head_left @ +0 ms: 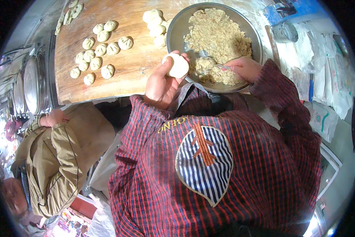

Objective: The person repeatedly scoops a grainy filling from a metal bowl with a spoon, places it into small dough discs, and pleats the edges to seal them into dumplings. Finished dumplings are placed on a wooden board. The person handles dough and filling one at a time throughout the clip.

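A flat, round, pale dough wrapper (178, 66) rests in my left hand (161, 84), held by the thumb at the left edge of a big metal bowl (177, 23). Crumbly beige filling (217, 29) fills most of that bowl. Over its near part, my right hand (244, 68) is closed on the thin handle of a metal spoon (223, 67). The spoon's head sits in the filling and is partly hidden by it. Left of the bowl, several pleated buns (112, 48) stand in a group on the wooden board.
The floured wooden board (140, 73) spans the far left. More dough wrappers (157, 29) lie stacked beside the bowl. A metal cup (284, 32) and plastic bags (303, 51) are at the right. Another person in a tan jacket (53, 170) stands at the left, near the board.
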A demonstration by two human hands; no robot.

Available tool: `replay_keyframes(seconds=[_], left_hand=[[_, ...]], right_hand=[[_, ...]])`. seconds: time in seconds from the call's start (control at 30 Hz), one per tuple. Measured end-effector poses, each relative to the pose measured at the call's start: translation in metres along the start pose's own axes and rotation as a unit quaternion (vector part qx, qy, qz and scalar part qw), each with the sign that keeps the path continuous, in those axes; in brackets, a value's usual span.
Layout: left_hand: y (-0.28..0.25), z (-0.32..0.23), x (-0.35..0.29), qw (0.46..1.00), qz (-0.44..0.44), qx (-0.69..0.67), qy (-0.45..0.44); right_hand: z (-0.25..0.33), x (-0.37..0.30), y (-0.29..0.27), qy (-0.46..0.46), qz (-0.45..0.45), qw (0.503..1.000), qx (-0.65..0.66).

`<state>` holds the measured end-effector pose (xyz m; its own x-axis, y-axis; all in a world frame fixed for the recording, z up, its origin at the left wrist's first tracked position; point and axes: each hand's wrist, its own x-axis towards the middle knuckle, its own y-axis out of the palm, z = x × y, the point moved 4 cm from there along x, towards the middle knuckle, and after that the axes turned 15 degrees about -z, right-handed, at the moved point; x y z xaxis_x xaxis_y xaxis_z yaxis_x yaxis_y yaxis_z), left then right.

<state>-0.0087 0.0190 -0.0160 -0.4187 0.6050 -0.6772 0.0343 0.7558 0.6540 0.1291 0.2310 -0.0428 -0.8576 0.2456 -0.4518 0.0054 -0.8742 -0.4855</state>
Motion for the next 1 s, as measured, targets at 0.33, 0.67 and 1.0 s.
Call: replay_keyframes(seconds=[0.33, 0.67, 1.0], left_hand=[[0.053, 0.017, 0.058, 0.999, 0.026, -0.022, -0.023], [0.056, 0.021, 0.061, 0.998, 0.048, -0.041, -0.005], [0.064, 0.023, 0.035, 0.994, 0.110, -0.022, 0.003]], right_hand=[[0.046, -0.024, -0.009, -0.230, -0.386, 0.883, -0.137], [0.021, -0.028, -0.023, -0.030, -0.380, 0.923, 0.051], [0.103, 0.000, 0.000, -0.362, -0.411, 0.832, -0.086]])
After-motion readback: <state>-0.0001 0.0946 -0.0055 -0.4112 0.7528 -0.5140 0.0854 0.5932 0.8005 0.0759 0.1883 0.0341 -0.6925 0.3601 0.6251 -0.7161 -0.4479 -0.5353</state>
